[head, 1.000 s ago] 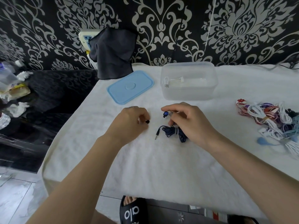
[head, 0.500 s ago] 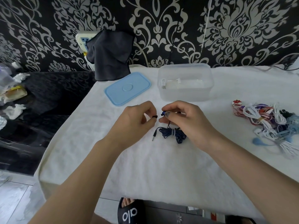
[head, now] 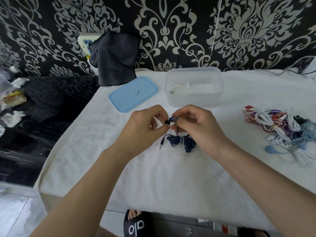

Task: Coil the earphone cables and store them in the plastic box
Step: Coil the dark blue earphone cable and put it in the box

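Observation:
A dark blue earphone cable (head: pixel 181 142) lies bundled on the white towel, its jack plug (head: pixel 161 145) sticking out to the left. My right hand (head: pixel 196 127) pinches the blue earbud (head: pixel 171 119) above the bundle. My left hand (head: pixel 147 124) meets it there, fingertips closed on the black ear tip (head: pixel 167 122) of that earbud. The clear plastic box (head: pixel 194 98) stands behind my hands with a coiled white earphone (head: pixel 172 87) inside. A tangle of white, red, purple and blue earphones (head: pixel 280 130) lies at the right.
The box's light blue lid (head: pixel 133 93) lies left of the box. A dark cloth (head: pixel 114 60) hangs at the wall over a power strip. Left of the towel-covered table (head: pixel 153 177) is a black surface with crumpled wrappers (head: pixel 12 98). A sandalled foot (head: pixel 136 223) shows below.
My left hand has moved right with the black ear tip until it meets the blue earbud in my right hand. The bundle stays where it was on the towel.

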Action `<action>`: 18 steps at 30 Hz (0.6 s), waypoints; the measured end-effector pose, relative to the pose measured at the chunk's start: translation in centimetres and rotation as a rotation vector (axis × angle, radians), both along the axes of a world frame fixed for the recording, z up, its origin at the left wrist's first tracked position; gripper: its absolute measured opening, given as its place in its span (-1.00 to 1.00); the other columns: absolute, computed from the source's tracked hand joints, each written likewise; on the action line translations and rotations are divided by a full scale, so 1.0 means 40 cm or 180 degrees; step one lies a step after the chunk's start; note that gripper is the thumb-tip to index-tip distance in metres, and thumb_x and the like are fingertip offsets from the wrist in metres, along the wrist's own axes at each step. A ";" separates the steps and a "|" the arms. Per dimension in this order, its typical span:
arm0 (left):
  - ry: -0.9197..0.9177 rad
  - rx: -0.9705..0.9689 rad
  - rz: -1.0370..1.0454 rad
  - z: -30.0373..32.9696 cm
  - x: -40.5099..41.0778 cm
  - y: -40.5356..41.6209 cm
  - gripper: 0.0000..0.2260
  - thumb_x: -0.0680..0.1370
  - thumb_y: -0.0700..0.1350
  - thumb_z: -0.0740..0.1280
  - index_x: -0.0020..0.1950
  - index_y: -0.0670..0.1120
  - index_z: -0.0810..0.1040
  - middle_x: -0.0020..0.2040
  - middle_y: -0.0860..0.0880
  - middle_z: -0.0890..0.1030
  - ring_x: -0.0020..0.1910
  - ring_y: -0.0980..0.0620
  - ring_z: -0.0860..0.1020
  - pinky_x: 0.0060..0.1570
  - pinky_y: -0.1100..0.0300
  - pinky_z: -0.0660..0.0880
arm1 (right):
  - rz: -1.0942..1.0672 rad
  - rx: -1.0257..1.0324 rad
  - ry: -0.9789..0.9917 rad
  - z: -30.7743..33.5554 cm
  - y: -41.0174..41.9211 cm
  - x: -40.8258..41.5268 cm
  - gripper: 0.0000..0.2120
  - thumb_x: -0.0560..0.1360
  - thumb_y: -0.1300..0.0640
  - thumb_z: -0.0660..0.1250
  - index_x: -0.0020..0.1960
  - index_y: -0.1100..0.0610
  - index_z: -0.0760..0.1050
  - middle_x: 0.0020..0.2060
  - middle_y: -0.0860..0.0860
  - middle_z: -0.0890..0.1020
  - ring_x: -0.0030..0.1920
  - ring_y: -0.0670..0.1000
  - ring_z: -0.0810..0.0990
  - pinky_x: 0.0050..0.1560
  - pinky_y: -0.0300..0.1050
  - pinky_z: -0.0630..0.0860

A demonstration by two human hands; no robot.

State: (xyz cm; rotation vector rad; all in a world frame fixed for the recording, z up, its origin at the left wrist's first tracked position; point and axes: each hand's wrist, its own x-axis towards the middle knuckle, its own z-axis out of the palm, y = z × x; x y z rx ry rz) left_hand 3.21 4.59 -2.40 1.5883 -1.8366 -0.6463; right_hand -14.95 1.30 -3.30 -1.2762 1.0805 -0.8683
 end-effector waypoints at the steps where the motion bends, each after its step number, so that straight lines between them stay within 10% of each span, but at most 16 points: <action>1: -0.0004 -0.0005 -0.0003 0.000 0.000 0.000 -0.88 0.50 -0.20 0.47 -0.09 -0.04 0.57 -0.15 0.16 0.62 -0.39 0.05 0.43 -0.30 0.35 0.38 | -0.0008 -0.0009 0.0007 0.001 0.000 0.000 -0.93 0.55 0.32 0.37 -0.01 0.24 0.61 -0.12 0.14 0.72 -0.14 0.06 0.74 -0.05 -0.15 0.66; 18: -0.0001 -0.0105 -0.0086 0.006 0.002 0.003 -0.89 0.52 -0.17 0.49 -0.07 -0.06 0.57 -0.22 0.16 0.61 -0.41 0.06 0.39 -0.32 0.39 0.33 | 0.0089 -0.0129 0.0064 -0.008 -0.009 -0.006 -0.95 0.54 0.31 0.39 -0.05 0.27 0.62 -0.22 0.13 0.73 -0.18 0.05 0.73 -0.07 -0.14 0.65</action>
